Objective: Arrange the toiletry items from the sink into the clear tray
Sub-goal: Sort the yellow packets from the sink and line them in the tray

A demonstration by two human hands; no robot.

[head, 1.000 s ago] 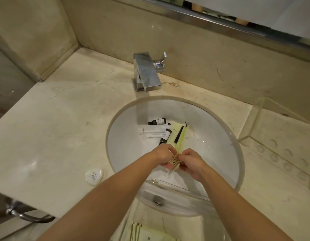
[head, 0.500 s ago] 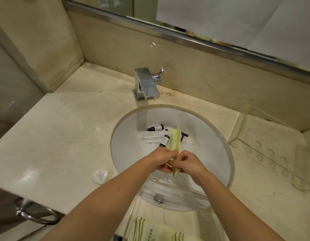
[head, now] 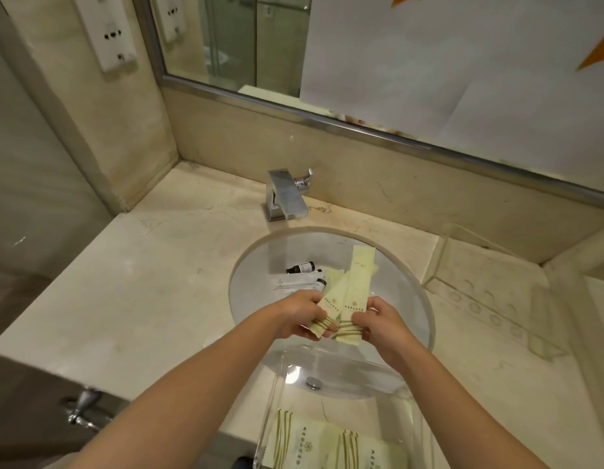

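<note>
Gripping two packets (head: 356, 292), one per hand

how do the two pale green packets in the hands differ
The long pale green paper packet pinched by the right hand stands almost upright and shows full length; the other pale green paper packet gripped by the left hand leans right, its top tucked behind the first. The right one looks wider and reaches higher over the white sink basin. Both have dark printed text above olive stripes near their lower ends, and both are held by that striped end.

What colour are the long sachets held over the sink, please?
Pale yellow-green sachets with darker olive stripes near the bottom; head view.
</note>
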